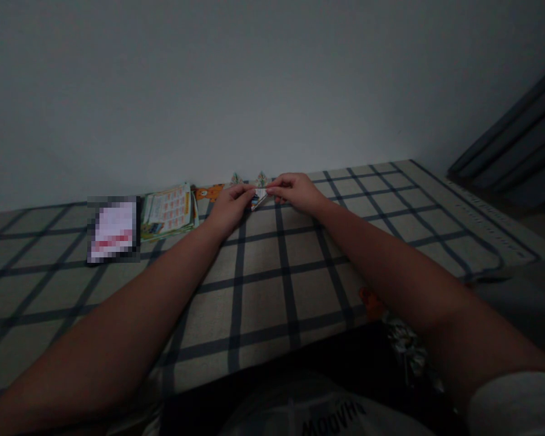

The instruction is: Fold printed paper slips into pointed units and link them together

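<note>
Lap: dark garment with pale lettering [331,418], at the bottom edge of the view.
Sleeve: pale sleeve [518,406] on the right upper arm, lower right corner.
Crumpled wrapper: patterned and shiny [409,351], lying under the right forearm at the near edge of the cloth; too dim to tell more.
Checked cloth: beige with dark grid lines [263,303], spread flat from the lap to the wall, with both bare forearms stretched out over it.
Blurred card: pale rectangle [113,230] flat on the cloth, well to the left of the hands; face unreadable.
Left hand: [229,206] palm down and low over the cloth, fingers [245,192] closed in a pinch on the left end of the folded paper piece.
Right hand: [295,191] just beside the left one, fingers [277,188] pinched shut on the right end of the same piece.
Folded paper piece: small, pale with printed colour [258,198], held between the two hands just above the cloth, near the far edge.
Leaflet stack: printed sheets [168,212], between the blurred card and the left hand.
Orange print: cartoon figure [209,192] on the cloth, behind the left hand.
Paper figures: two small folded points [236,178] [261,178], upright, side by side at the foot of the wall.
Wall: plain and pale [272,91].
Curtain: dark folds [518,151] at the far right.
</note>
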Available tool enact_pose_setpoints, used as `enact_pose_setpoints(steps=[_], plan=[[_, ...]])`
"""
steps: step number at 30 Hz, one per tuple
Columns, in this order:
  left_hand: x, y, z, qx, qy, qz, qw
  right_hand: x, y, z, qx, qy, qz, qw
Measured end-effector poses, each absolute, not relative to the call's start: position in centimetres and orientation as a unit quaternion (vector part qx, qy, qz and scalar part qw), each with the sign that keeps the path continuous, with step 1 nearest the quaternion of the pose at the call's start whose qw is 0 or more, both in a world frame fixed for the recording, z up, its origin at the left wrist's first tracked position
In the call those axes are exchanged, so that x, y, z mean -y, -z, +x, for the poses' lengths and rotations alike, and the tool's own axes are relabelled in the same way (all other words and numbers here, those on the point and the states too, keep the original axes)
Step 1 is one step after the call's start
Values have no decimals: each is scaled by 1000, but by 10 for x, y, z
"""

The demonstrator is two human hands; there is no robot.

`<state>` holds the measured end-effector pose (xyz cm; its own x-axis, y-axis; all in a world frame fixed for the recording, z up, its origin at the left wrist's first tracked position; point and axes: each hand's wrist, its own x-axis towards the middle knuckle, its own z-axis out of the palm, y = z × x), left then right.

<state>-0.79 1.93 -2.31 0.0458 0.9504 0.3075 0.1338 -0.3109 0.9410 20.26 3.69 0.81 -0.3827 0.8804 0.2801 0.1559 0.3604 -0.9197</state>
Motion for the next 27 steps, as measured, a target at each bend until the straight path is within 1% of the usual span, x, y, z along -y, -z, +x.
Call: enact_pose_setpoints(steps=[6, 11, 17, 23, 27], plan=[[-16, 19, -8, -451, -511, 641, 353, -41, -5, 204, 719, -416, -364, 421], [-17, 19, -9, -451, -506, 658, 328, -41, -6, 203, 709, -426, -367, 425], [-16, 18, -9, -439, -508, 661, 336, -38, -8, 200, 682, -465, -374, 424], [-12, 15, -6, -450, -547, 601, 371, -40, -7, 201, 644, -501, -353, 457], [-13, 15, -6, -449, -554, 586, 385, -40, -7, 203, 650, -493, -346, 463]])
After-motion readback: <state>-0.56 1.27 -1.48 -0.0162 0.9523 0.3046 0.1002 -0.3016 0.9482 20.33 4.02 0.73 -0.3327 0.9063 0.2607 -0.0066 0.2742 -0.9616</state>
